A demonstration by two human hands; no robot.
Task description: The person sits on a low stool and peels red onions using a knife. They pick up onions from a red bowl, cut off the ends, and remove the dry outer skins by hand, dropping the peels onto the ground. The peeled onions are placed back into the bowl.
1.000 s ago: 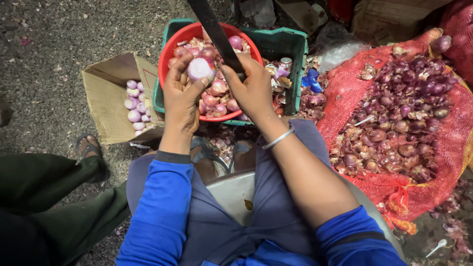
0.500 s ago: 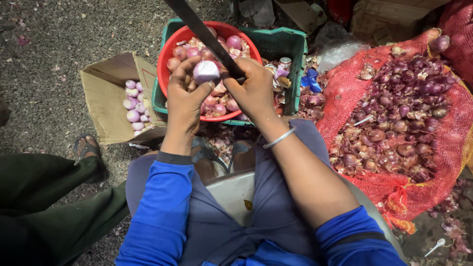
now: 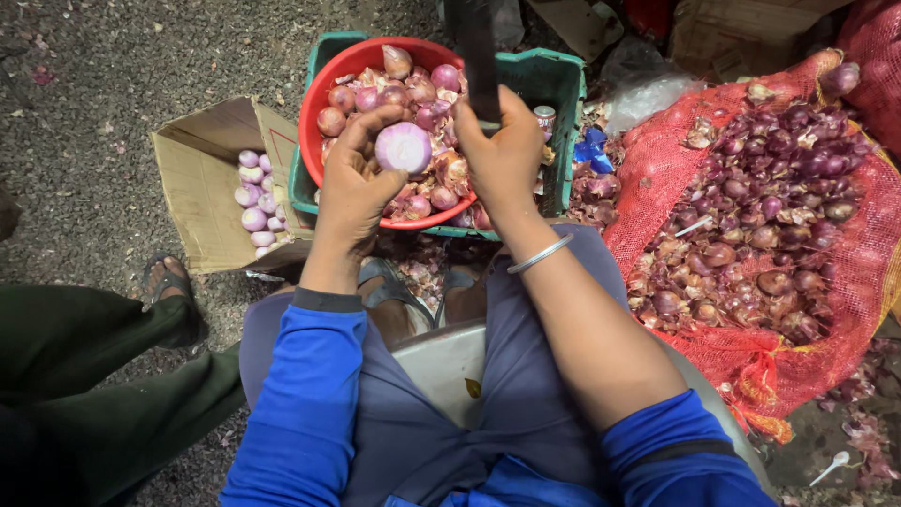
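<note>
Pinched in the left hand [image 3: 355,188], a peeled shallot [image 3: 404,147] sits above the red bowl [image 3: 324,84] of shallots. Beside it, the right hand [image 3: 502,160] clasps a dark knife [image 3: 474,52] pointing away over the bowl's far rim, blade upright.

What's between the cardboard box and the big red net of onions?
In the head view, between the box and the net sits a red bowl in a green crate, with both hands above.
</note>
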